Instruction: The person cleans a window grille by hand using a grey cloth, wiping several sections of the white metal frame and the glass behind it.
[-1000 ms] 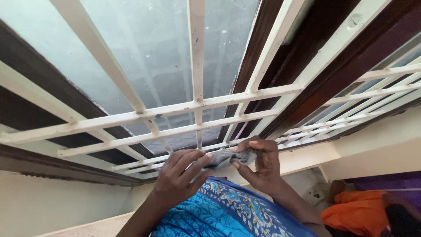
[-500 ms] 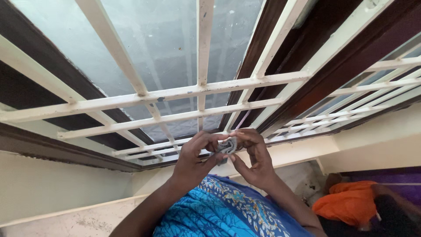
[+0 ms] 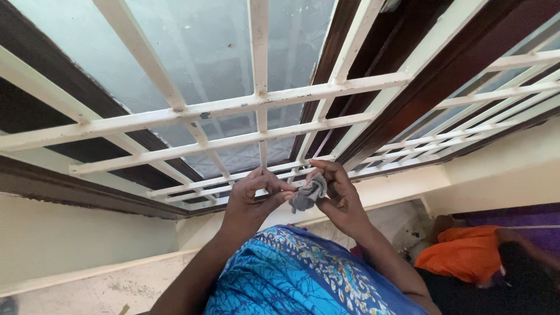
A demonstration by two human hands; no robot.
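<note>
A small grey cloth [image 3: 308,193] sits bunched between both hands, below the white window grille [image 3: 256,108]. The right hand [image 3: 338,195] has its fingers [image 3: 324,172] curled around it. The left hand [image 3: 252,197] pinches its edge.

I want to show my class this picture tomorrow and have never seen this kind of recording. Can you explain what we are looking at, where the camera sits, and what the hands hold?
The camera is worn on a person's head, so you see that person's own two bare hands from above. The left hand and the right hand meet in front of a window with white metal bars and frosted glass. Between them is a small crumpled grey cloth, gripped by the right hand with the left fingers touching it. Below is the person's blue patterned garment. At lower right someone else in an orange top sits nearby.
</note>
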